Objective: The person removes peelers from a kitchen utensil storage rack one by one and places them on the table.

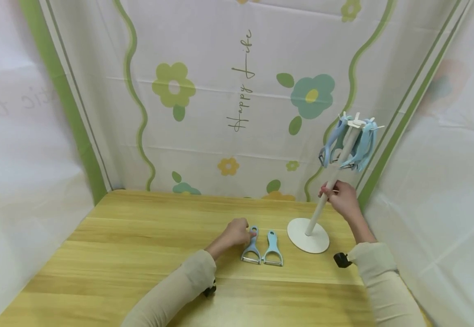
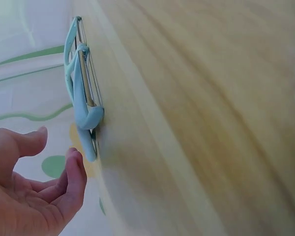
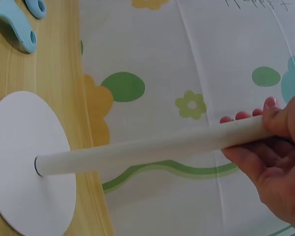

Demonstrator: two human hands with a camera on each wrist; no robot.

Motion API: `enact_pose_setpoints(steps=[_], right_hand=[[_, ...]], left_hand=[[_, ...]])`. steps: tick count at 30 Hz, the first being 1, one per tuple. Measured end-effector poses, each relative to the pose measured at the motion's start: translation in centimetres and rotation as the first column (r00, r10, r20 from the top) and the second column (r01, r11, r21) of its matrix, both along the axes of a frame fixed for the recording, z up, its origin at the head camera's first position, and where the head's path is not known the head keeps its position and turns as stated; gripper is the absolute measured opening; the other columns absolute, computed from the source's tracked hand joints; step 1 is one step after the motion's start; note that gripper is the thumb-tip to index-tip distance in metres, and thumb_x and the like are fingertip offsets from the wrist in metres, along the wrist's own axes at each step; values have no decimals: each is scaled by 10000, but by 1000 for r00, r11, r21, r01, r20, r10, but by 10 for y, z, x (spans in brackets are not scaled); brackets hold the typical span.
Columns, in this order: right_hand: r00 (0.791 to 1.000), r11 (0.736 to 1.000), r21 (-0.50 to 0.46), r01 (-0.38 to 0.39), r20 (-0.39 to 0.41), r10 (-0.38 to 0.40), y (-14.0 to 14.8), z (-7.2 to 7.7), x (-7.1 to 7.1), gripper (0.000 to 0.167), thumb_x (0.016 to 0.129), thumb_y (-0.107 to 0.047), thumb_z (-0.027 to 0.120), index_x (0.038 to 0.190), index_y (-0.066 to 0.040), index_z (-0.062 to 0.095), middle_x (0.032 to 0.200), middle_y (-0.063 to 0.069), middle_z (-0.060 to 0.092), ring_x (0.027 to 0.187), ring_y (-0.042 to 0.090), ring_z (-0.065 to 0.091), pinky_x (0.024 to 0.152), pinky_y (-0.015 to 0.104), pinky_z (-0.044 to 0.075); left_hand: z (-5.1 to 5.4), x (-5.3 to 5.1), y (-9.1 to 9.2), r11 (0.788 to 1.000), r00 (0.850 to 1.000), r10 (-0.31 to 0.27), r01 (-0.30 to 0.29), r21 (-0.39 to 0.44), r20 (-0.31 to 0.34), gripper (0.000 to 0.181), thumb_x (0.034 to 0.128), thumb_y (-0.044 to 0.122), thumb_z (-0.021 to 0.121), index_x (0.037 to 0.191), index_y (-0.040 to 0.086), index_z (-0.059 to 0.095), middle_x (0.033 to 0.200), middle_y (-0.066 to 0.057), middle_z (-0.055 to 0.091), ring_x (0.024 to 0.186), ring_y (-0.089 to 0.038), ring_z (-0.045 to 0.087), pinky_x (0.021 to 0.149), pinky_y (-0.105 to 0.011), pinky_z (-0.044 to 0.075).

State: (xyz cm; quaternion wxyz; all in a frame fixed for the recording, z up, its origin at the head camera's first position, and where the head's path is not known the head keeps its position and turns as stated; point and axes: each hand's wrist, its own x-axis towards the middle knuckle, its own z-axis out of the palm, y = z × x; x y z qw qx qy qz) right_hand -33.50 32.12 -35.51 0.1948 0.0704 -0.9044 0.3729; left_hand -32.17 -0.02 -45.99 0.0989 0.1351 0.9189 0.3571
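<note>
Currently my left grip (image 1: 235,232), loosely parted and empty, is beside the nearer pale-blue plastic Y-shaped peeler (image 1: 252,244), lower centre of the frame: likely light, stiff, best pinched mid-handle. My right grip (image 1: 346,200) clasps the white round-based pole stand (image 1: 318,213).

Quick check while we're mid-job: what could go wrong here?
The left peeler and right peeler lie side by side, touching or nearly so; the left hand could nudge one while taking the other.
Hanging peelers crowd the top of the stand, so a bump might unhook one.
The right hand grips the pole; a sideways pull could tip it.
</note>
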Motion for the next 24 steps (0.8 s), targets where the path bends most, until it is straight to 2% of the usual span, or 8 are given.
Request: enact_pose_setpoints(steps=[3,7,9,11,16,20,24], right_hand=[[996,998,-10,-70,53,70,5,3,-1,227,1038,-145,526,1045,52,638,990,255,702,945,350,685,718,235,593],[982,986,-22,-166,89,167,13,4,-6,228,1048,-147,506,1057,51,620,996,230,695,895,148,683,822,432,611],[970,975,-37,-221,96,224,18,4,-8,241,1048,-161,508,1052,56,615,984,212,695,867,49,667,840,477,599],[954,959,-58,-279,96,284,21,4,-9,255,1045,-167,514,1050,68,613,965,188,701,849,5,666,830,434,609],[908,911,-118,-395,99,407,27,6,-11,240,1037,-124,516,1057,102,595,936,141,711,862,53,701,783,249,595],[871,874,-149,-462,108,479,31,7,-14,215,1031,-84,520,1055,120,582,927,139,717,878,97,720,772,222,587],[834,839,-173,-516,119,538,33,7,-19,208,1029,-58,512,1048,142,567,929,158,711,891,124,727,778,219,588]], left_hand=[[3,0,0,1000,1000,-1,1,-15,-17,403,964,244,669,1143,-117,651,583,-15,539,469,-98,402,462,-214,339],[9,1,-1,1000,999,-8,7,-19,-43,430,956,241,681,1198,-110,630,817,-116,696,560,-120,519,580,-253,469],[12,0,-2,1000,998,-17,16,-9,-52,446,958,249,679,1226,-101,616,941,-151,723,619,-124,567,649,-278,522],[14,-2,-2,999,997,-31,32,11,-71,445,955,247,684,1228,-97,612,995,-168,734,672,-137,618,696,-301,557],[21,-5,0,995,991,-76,81,49,-109,431,960,244,678,1237,-78,607,1023,-162,739,814,-205,701,709,-314,583],[30,-6,5,988,982,-132,142,61,-134,402,976,262,655,1240,-39,619,1037,-136,731,901,-220,702,731,-304,583],[47,-7,17,974,966,-193,210,86,-172,363,989,271,634,1241,9,624,1050,-94,720,911,-181,684,763,-271,566]])
